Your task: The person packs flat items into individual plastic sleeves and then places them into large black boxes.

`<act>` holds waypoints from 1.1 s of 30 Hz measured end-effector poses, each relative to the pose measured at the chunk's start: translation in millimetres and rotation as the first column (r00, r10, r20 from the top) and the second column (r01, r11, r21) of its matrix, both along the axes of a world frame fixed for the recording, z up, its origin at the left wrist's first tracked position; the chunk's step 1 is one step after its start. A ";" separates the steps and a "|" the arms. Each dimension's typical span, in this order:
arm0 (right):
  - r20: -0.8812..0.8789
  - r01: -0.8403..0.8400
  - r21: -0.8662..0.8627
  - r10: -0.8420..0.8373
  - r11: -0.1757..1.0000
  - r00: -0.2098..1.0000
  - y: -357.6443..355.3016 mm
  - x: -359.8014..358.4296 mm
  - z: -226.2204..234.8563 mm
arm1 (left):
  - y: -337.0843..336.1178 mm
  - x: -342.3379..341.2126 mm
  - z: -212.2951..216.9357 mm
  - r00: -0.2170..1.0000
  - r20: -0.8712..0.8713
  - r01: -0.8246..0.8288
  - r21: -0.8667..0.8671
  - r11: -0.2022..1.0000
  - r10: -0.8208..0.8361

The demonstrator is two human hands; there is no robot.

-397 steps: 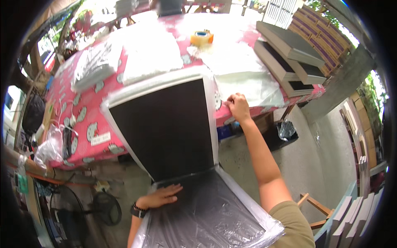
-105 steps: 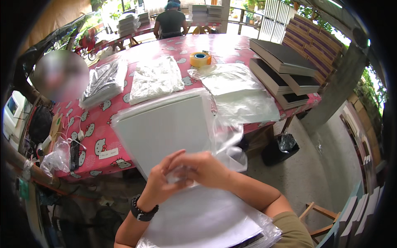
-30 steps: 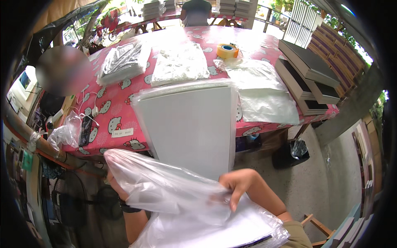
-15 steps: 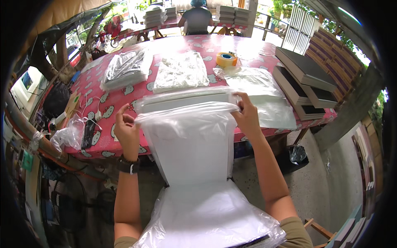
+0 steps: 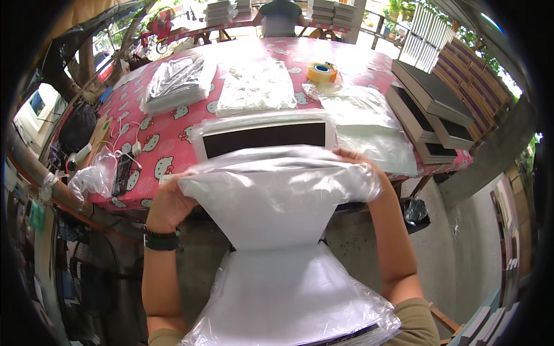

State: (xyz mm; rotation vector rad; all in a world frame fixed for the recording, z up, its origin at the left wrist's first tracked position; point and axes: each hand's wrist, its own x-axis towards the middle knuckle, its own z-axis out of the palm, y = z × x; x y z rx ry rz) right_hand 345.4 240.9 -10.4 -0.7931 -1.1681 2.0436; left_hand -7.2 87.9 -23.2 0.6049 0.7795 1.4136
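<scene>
A clear plastic bag (image 5: 283,181) is stretched between my two hands, its gathered upper edge blurred by motion. My left hand (image 5: 170,205) closes on the bag's left corner. At the right corner my right hand (image 5: 353,157) grips the plastic, part of the hand covered by it. Just beyond the gathered edge a flat dark panel (image 5: 265,137) with a pale border shows at the table's near edge. Closer to me, a white flat sheet or board (image 5: 277,282) in clear plastic rests on my lap, a dark strip showing near its lower right edge.
The pink patterned table (image 5: 158,138) holds a plastic-wrapped stack (image 5: 180,83), clear bags (image 5: 257,86), more plastic sleeves (image 5: 375,135), a yellow tape roll (image 5: 321,72) and thick dark-topped books (image 5: 433,95). Beyond sits another person (image 5: 280,20). A black bin (image 5: 416,213) stands lower right.
Both hands have come nearer to me and spread apart, drawing the bag's gathered edge toward me and widening it. The dark panel beyond it now shows.
</scene>
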 end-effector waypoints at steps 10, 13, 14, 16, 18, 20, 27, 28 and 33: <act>-0.118 -0.189 -0.266 0.163 0.945 0.980 -75.9 75.2 -163.3 | -94.1 -1.0 -206.4 0.761 -0.614 0.153 -0.146 0.977 -0.211; -0.018 0.047 -0.312 -0.055 0.949 0.998 -96.3 73.0 -219.3 | -113.0 4.1 -256.0 0.663 -0.713 0.103 -0.214 0.971 -0.227; 0.145 0.045 -0.220 -0.013 0.974 0.989 -98.9 75.8 -224.7 | -110.2 16.7 -244.0 0.919 -0.284 0.144 -0.402 0.904 -0.272; 0.331 0.151 -0.111 -0.107 0.982 0.938 -104.0 71.0 -252.4 | -101.7 36.5 -250.2 0.933 -0.320 -0.004 -0.471 0.882 -0.166; 0.465 0.147 0.333 -0.297 0.932 0.834 -88.4 65.5 -281.6 | -89.0 28.8 -300.6 0.932 -0.332 -0.015 -0.434 0.901 -0.144; 0.533 0.075 0.616 -0.485 0.784 0.693 -86.0 64.0 -291.3 | -84.8 54.8 -319.5 0.423 -0.904 -0.404 -0.246 0.881 -0.059; 0.097 0.265 0.882 -0.700 0.390 0.707 -26.3 -16.5 -108.9 | -94.5 35.7 -222.7 0.494 -0.823 -0.415 0.059 0.908 0.279; 0.063 0.183 0.947 -0.710 0.264 0.701 -16.3 -21.9 -89.9 | -98.2 42.1 -166.2 0.706 -0.671 -0.313 -0.008 0.950 0.227; -0.019 -0.115 0.987 -0.788 -0.113 0.615 19.1 -65.6 -13.8 | -134.7 39.0 -73.8 0.307 -0.934 0.403 -0.046 0.914 -0.183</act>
